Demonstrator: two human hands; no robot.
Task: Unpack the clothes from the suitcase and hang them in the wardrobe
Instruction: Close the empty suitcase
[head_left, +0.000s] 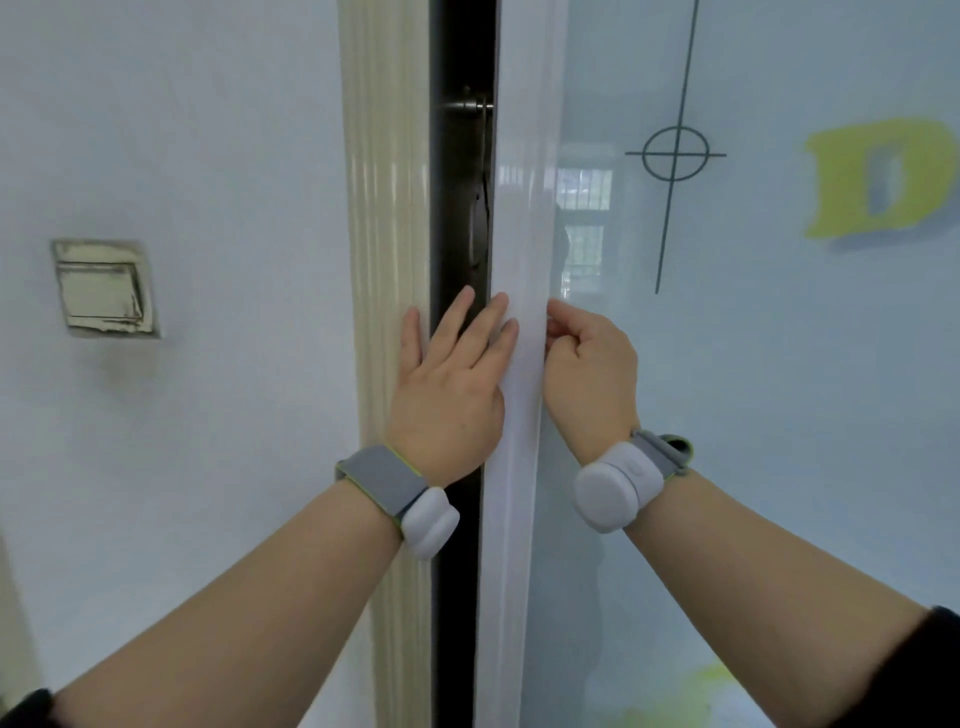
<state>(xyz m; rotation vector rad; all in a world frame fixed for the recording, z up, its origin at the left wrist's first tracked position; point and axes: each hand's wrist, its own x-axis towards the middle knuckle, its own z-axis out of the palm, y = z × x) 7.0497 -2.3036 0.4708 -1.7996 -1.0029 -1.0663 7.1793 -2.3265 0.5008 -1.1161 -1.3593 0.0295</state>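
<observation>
The wardrobe's sliding door (753, 415) is pale glossy blue with a white edge strip (519, 234). A narrow dark gap (457, 208) shows between that strip and the cream door frame (387, 208). My left hand (449, 384) lies flat with straight fingers across the gap, fingertips on the white strip. My right hand (592, 374) has its fingers curled, pinching the strip's right side. A dark garment on a rail is faintly visible inside the gap. No suitcase is in view.
A worn wall switch (104, 288) sits on the white wall at left. The door carries a yellow-green letter D (878, 179) and a dark crosshair mark (675, 154). Both wrists wear grey bands with white pods.
</observation>
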